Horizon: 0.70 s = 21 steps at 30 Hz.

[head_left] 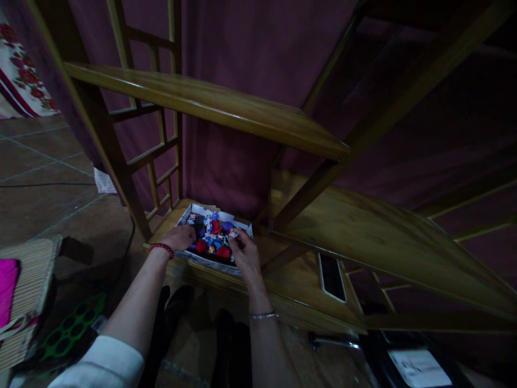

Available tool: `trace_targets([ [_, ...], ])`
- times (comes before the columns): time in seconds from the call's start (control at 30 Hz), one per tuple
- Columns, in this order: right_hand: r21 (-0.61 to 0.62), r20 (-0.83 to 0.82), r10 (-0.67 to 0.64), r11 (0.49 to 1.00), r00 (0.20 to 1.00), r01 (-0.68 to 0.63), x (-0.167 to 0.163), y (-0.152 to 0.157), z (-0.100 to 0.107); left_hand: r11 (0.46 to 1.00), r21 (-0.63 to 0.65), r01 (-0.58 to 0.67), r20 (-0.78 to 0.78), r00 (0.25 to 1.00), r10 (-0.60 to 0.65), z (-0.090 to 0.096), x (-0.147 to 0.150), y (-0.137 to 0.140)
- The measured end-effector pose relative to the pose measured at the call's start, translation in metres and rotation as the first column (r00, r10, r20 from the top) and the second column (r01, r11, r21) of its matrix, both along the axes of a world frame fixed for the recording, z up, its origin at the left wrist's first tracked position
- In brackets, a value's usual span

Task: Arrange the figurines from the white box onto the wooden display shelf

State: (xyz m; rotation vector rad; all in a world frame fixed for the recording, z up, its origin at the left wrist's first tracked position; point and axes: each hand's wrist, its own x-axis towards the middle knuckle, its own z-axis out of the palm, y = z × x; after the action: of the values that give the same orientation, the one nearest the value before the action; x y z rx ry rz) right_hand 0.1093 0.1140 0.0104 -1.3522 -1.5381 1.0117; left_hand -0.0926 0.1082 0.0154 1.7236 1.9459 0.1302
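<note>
A shallow white cardboard box (pixel 247 228) stands on the low wooden shelf, full of small colourful toy figures (pixel 215 227) in red, blue, purple and white. At the box's left end, my left hand (pixel 180 237) reaches over the rim with its fingers curled down among the toys; what they hold, if anything, is hidden. My right hand (pixel 246 253) is over the box's right end, thumb and fingers pinched on a small white toy figure (pixel 233 233). Two round red pieces (pixel 222 253) lie near the front wall between my hands.
A wooden shelf board (pixel 210 105) crosses above the box. To the right, a smartphone (pixel 332 277) lies on the low shelf (pixel 291 269), under a slanting board (pixel 363 226). A bamboo-slat stool (pixel 34 280) with pink cloth (pixel 8 285) and a green plastic item (pixel 75 326) are at left.
</note>
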Motion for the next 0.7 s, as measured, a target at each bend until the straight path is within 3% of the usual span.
trace_targets([
  [0.1, -0.011, -0.002, -0.002, 1.0, 1.0, 0.002, 0.001, 0.0, 0.0, 0.994, -0.077, 0.075, -0.059, 0.995, -0.08, 0.006, 0.008, -0.003],
  [0.27, -0.021, 0.032, -0.024, 0.999, 0.999, 0.025, 0.003, 0.001, 0.0, 0.982, -0.159, 0.1, -0.101, 0.988, -0.117, 0.018, 0.017, -0.007],
  [0.7, -0.02, 0.043, -0.042, 0.999, 0.998, 0.043, 0.004, 0.003, -0.003, 0.992, -0.099, 0.084, -0.156, 0.983, -0.099, 0.009, 0.02, 0.0],
])
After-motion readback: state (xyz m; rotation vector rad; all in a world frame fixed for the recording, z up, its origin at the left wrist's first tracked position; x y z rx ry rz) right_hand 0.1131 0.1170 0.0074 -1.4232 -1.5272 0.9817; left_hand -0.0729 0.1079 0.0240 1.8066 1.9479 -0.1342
